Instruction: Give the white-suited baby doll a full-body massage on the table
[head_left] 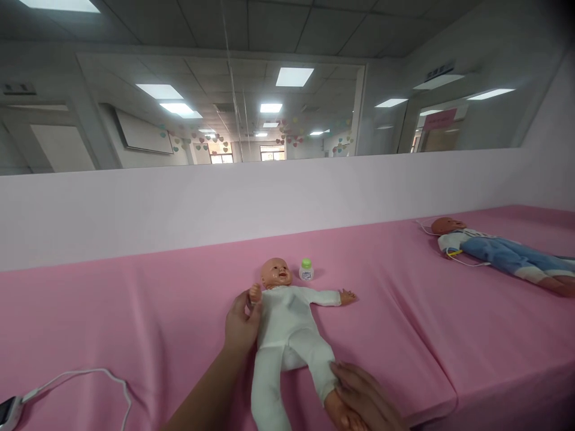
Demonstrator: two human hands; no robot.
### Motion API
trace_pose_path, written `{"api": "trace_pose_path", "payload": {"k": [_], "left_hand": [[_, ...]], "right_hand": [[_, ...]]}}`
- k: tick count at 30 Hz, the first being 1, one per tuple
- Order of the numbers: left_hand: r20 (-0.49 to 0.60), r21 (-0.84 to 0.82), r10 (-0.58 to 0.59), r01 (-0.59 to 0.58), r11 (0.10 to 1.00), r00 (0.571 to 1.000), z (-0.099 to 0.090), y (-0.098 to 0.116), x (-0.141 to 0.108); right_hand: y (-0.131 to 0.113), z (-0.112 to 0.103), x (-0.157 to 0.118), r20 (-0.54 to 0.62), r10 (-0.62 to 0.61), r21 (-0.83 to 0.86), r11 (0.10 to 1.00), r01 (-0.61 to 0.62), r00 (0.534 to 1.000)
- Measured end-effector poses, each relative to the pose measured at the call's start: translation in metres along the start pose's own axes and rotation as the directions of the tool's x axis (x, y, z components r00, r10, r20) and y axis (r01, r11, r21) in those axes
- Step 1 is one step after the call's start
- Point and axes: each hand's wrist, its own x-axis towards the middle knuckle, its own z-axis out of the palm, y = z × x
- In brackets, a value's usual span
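A baby doll (pixel 290 323) in a white bodysuit lies on its back on the pink-covered table, head at the far end. My left hand (pixel 242 320) is closed around the doll's hand at the left, with the thumb against the sleeve. At the lower right, my right hand (pixel 366 392) rests against the outer side of the doll's lower leg near the ankle, its fingers stretched out. The doll's other arm extends to the right, untouched. Beside the doll's head stands a small clear bottle (pixel 306 272) with a green cap.
A second doll (pixel 498 248) in blue and white clothes lies at the right, with a thin white tube around it. A white cable (pixel 85 371) runs from a small device (pixel 9 412) at the lower left. Behind the pink cloth (pixel 188 281) rise a white wall and a glass window.
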Motion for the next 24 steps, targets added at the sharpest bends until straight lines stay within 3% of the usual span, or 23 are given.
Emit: {"api": "trace_pose_path", "payload": {"k": [3, 5, 11, 15, 19, 21, 24], "left_hand": [[0.081, 0.180, 0.201, -0.212, 0.960, 0.976, 0.010, 0.003, -0.002], [0.134, 0.242, 0.272, -0.298, 0.924, 0.953, 0.014, 0.001, -0.002], [0.229, 0.279, 0.282, -0.340, 0.898, 0.932, 0.010, -0.007, 0.001], [0.233, 0.272, 0.245, -0.305, 0.913, 0.941, 0.010, -0.003, 0.001], [0.209, 0.200, 0.193, -0.235, 0.951, 0.959, 0.006, 0.006, 0.001], [0.184, 0.146, 0.127, -0.155, 0.977, 0.975, 0.001, 0.007, 0.002], [0.102, 0.043, -0.078, 0.074, 0.996, 0.992, -0.006, 0.000, 0.006]], "right_hand": [[-0.005, 0.001, 0.028, -0.056, 0.065, -0.014, 0.998, -0.066, 0.996], [-0.009, 0.005, 0.045, -0.065, 0.091, -0.018, 0.996, -0.092, 0.994], [-0.001, 0.030, 0.064, 0.029, 0.153, -0.036, 0.988, -0.152, 0.988], [0.008, 0.042, 0.067, 0.106, 0.186, -0.042, 0.982, -0.183, 0.977], [0.004, 0.037, 0.069, 0.066, 0.180, -0.011, 0.984, -0.180, 0.981], [-0.002, 0.027, 0.067, 0.025, 0.171, -0.009, 0.985, -0.170, 0.985], [-0.012, 0.008, 0.057, -0.013, 0.154, -0.024, 0.988, -0.154, 0.988]]}}
